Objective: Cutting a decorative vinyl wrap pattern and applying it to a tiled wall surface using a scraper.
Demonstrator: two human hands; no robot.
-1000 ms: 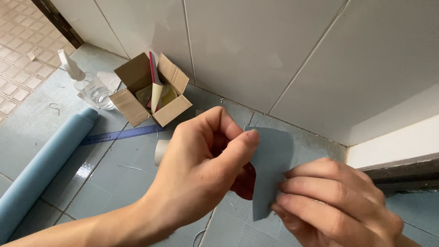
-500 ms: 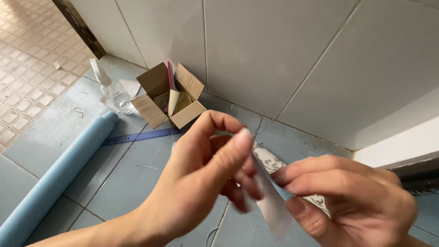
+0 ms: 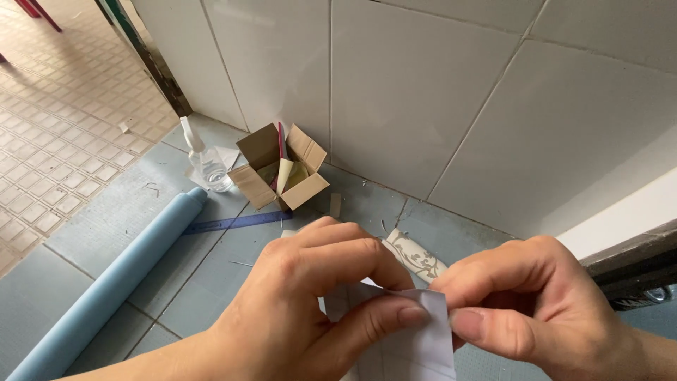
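A small white sheet (image 3: pixel 416 339) is pinched at its upper edge between both hands, low in the view and nearest the camera. It is gripped by the left hand (image 3: pixel 310 303) between thumb and curled fingers, and by the right hand (image 3: pixel 529 310) between thumb and forefinger; both hands are closed on it. The lower part of the sheet is cut off by the bottom edge, and part of it is hidden behind the left fingers, so its full shape cannot be made out. The forearms are also cut off at the frame.

Just beyond the hands, a patterned scrap (image 3: pixel 416 255) is seen lying on the blue floor (image 3: pixel 106 219), its near end hidden by the knuckles. To the left, a blue roll (image 3: pixel 113 289) is laid diagonally, its lower end running out of the picture. A blue ruler (image 3: pixel 236 223) is laid flat from near the roll's far end toward the box; whether they touch cannot be told.

Farther back, an open cardboard box (image 3: pixel 278 169) is set close to the tiled wall (image 3: pixel 423 85), with a few thin coloured items standing in it; what they are is hard to tell. A clear spray bottle (image 3: pixel 204 161) is stood just left of the box. At the far right, a dark ledge (image 3: pixel 635 264) is only partly shown.
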